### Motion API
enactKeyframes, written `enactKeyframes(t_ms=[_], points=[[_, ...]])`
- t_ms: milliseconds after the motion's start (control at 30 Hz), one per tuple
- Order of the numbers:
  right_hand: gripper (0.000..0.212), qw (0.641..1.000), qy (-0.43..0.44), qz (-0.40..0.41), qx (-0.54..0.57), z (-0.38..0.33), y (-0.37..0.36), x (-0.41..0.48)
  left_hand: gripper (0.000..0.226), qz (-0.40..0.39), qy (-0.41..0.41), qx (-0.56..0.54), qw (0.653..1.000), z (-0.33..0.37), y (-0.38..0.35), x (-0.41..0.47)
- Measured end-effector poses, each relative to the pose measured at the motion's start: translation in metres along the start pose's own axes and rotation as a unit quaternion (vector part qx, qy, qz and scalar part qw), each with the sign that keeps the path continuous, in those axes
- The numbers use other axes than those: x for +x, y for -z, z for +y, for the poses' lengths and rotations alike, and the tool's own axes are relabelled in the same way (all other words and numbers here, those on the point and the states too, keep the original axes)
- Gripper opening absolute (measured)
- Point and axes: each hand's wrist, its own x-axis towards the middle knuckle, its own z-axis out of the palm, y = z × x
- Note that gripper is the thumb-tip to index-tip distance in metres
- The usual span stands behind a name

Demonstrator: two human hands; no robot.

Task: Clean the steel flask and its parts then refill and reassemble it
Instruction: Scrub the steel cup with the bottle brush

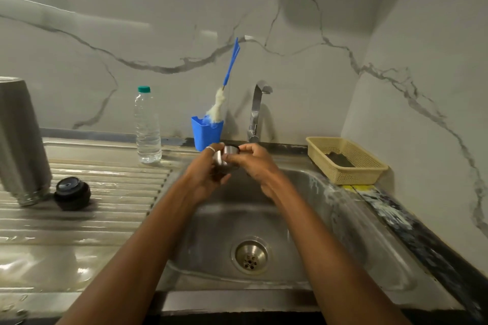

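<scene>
Marble-veined wall panels fill the back, and below them a steel sink (303,219) with a ribbed draining board (105,192) running off to the left. Both hands are up over the basin, right in front of the tap (257,108). Between them sits the small steel cup (227,155), the flask's cap, tilted so its dark mouth faces away and up. Left hand (204,174) cradles it from below and behind, fingers curled around the wall, a ring showing on one finger. Right hand (250,163) pinches the rim, thumb and forefinger pressed on the near edge; its other fingers are folded under and hard to make out. Motion blur softens both hands, so the exact grip on the cup's underside is unclear.

Over on the draining board, the steel flask (22,145) stands mouth-down, its upper end cut off by the frame's left edge. Just beside it lies the black stopper (72,192), resting on the ribs. Further back stands a clear plastic water bottle (147,126) with a green cap. A blue holder (206,134) behind the hands carries a bottle brush (224,87), white bristles down, blue handle leaning on the wall. At right, a beige basket (369,163) holds something dark, a scrub pad perhaps.
</scene>
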Motion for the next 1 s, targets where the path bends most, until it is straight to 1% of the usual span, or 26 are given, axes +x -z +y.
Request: enactKeyframes(t_ms=[67, 100, 133, 167, 200, 267, 333, 367, 467, 500, 567, 667, 833, 867, 1000], points=[[0.054, 0.999, 0.003, -0.029, -0.026, -0.014, -0.004, 0.011, 0.027, 0.026, -0.009, -0.048, 0.998, 0.006, 0.005, 0.002], [0.048, 0.999, 0.009, -0.024, -0.031, -0.022, -0.007, 0.018, 0.032, 0.035, -0.013, -0.061, 0.997, 0.009, 0.008, 0.004], [0.036, 0.999, 0.021, -0.006, -0.032, -0.029, -0.01, 0.029, 0.036, 0.039, -0.015, -0.066, 0.997, 0.01, 0.01, 0.006], [0.02, 0.999, 0.028, 0.017, -0.037, -0.036, -0.016, 0.041, 0.038, 0.04, -0.015, -0.067, 0.997, 0.011, 0.012, 0.007], [0.009, 0.998, 0.031, 0.04, -0.04, -0.042, -0.02, 0.053, 0.037, 0.042, -0.016, -0.068, 0.997, 0.011, 0.014, 0.007], [0.019, 0.996, 0.031, 0.072, -0.053, -0.051, -0.031, 0.081, 0.035, 0.046, -0.016, -0.078, 0.996, 0.008, 0.015, 0.009], [0.006, 0.991, 0.028, 0.102, -0.087, -0.057, -0.04, 0.108, 0.034, 0.052, -0.012, -0.087, 0.995, 0.002, 0.018, 0.013], [0.01, 0.989, 0.022, 0.11, -0.096, -0.059, -0.044, 0.119, 0.035, 0.054, -0.008, -0.092, 0.994, 0.0, 0.021, 0.015], [0.039, 0.988, 0.022, 0.116, -0.096, -0.063, -0.054, 0.148, 0.037, 0.062, 0.003, -0.102, 0.993, -0.007, 0.029, 0.024], [0.043, 0.988, 0.026, 0.117, -0.093, -0.063, -0.058, 0.155, 0.037, 0.064, 0.003, -0.107, 0.992, -0.008, 0.03, 0.027], [0.047, 0.988, 0.031, 0.12, -0.089, -0.067, -0.063, 0.166, 0.036, 0.069, 0.002, -0.116, 0.991, -0.01, 0.031, 0.032], [0.042, 0.985, 0.03, 0.135, -0.102, -0.07, -0.065, 0.179, 0.038, 0.067, 0.002, -0.112, 0.991, -0.013, 0.029, 0.039], [0.015, 0.981, 0.047, 0.158, -0.099, -0.08, -0.061, 0.183, 0.039, 0.069, 0.002, -0.108, 0.992, -0.015, 0.027, 0.042], [0.013, 0.98, 0.052, 0.163, -0.102, -0.084, -0.059, 0.182, 0.039, 0.07, 0.003, -0.108, 0.992, -0.015, 0.027, 0.043], [0.022, 0.976, 0.078, 0.171, -0.114, -0.105, -0.049, 0.172, 0.04, 0.071, 0.005, -0.105, 0.992, -0.015, 0.029, 0.042]])
